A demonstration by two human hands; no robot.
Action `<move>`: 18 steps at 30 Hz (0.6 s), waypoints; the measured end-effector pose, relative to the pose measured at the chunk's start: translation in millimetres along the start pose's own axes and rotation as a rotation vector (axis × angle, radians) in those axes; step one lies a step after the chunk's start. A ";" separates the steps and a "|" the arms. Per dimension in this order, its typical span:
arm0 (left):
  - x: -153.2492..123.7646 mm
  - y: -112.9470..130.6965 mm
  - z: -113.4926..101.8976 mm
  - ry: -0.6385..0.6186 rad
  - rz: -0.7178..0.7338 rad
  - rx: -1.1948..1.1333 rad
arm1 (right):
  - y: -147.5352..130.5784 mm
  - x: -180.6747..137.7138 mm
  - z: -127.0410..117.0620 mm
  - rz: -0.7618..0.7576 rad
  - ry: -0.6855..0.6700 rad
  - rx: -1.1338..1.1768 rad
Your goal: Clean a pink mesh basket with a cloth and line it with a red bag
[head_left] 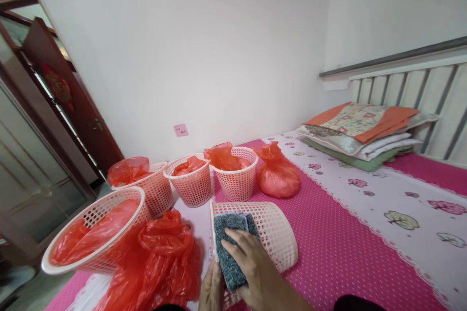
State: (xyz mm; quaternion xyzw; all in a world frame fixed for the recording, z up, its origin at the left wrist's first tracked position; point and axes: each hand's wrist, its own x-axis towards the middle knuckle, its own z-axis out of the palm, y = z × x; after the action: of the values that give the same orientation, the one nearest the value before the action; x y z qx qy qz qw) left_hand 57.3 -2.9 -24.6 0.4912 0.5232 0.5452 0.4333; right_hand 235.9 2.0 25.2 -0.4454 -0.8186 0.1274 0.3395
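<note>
The person's right hand (251, 262) lies spread over a folded, grey-green, rough-piled cloth (228, 233), its fingers slightly apart and pressing the cloth down rather than closing round it. The cloth rests against the side of a pale pink, round, perforated plastic basket (279, 233), which lies on its side with its rim towards nine o'clock and its base towards four. The left hand (211, 286) is at that rim, at about eight o'clock, and seems pinched on the edge; its fingers are partly hidden.

Taking the lying basket as the centre of the dial, an upright pale pink lattice basket (233, 184) stands at eleven o'clock. Two similar baskets are at ten, a nearer one (191, 192) and a farther one (158, 194), and a wide-mouthed pink basket (109, 206) is at nine. A crumpled, glossy red plastic bag (168, 252) lies between that last basket and the left hand, while a full, bunched red plastic bag (279, 177) sits at one o'clock. All rest on a pink-and-white patterned cover (328, 252).

As for progress, wiping appears to be under way on the lying basket; how much of its surface is done cannot be told. The four others each contain red plastic, whereas none shows inside this one.
</note>
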 end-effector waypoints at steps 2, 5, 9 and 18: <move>1.7 1.0 2.5 0.008 -0.007 -0.006 | -0.3 -1.0 -0.6 -0.004 -0.015 -0.015; 3.0 2.2 5.8 0.016 -0.002 -0.011 | 0.4 -2.6 -0.2 0.003 -0.033 -0.019; 1.8 -2.5 4.2 0.017 0.031 -0.013 | -0.9 -4.1 -2.7 0.001 -0.033 0.008; 23.2 -1.1 -16.8 -0.018 -0.077 0.089 | -0.6 -6.2 2.5 -0.036 -0.099 0.032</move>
State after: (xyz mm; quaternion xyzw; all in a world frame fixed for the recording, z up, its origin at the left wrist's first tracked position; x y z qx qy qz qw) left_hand 37.4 17.6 -23.3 0.4943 0.5614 0.5001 0.4364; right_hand 236.2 -3.2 21.0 -0.4180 -0.8402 0.1563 0.3079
